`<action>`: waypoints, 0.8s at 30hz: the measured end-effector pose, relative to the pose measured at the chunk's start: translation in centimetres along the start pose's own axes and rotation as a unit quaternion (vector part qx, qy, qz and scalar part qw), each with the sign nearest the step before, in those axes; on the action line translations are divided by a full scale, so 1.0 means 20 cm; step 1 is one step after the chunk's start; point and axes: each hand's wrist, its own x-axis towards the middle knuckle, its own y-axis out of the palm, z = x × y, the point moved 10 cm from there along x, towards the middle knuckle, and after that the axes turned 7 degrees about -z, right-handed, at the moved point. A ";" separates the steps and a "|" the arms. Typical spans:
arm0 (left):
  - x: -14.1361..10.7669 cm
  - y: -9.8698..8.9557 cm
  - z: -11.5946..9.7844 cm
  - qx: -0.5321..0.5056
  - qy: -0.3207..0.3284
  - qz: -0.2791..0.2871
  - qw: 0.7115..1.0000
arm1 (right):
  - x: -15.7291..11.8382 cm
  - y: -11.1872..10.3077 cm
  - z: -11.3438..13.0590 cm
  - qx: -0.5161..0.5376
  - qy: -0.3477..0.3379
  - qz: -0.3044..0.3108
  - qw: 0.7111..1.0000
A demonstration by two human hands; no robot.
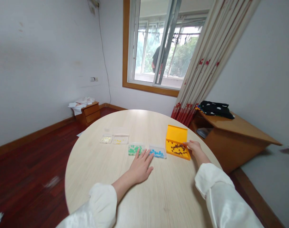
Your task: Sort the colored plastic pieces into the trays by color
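My left hand lies with its fingers spread, the fingertips over the near edges of a clear box of green pieces and a clear box of blue pieces. At the right, my right hand grips the side of a yellow box, whose lid is tipped back. Small dark brown pieces are scattered in its bottom. Farther left stand a small clear box of pale pieces and another clear box with a few yellow pieces. The pieces are too small to name.
All the boxes stand on a round pale wooden table. Beyond its right edge is a brown wooden desk with dark folded cloth on it. A small drawer cabinet holds papers at the back left. Outside the window, a person is partly visible.
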 end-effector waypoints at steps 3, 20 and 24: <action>0.00 0.01 0.00 0.010 0.003 -0.003 1.000 | 0.01 0.00 -0.01 -0.004 -0.021 0.025 0.999; 0.00 -0.02 0.01 -0.034 -0.007 -0.034 0.999 | -0.32 -0.09 0.21 -0.150 -0.354 0.068 0.921; 0.01 -0.14 0.08 -0.046 -0.025 -0.100 0.994 | -0.58 0.09 0.15 -0.328 -0.437 0.076 0.834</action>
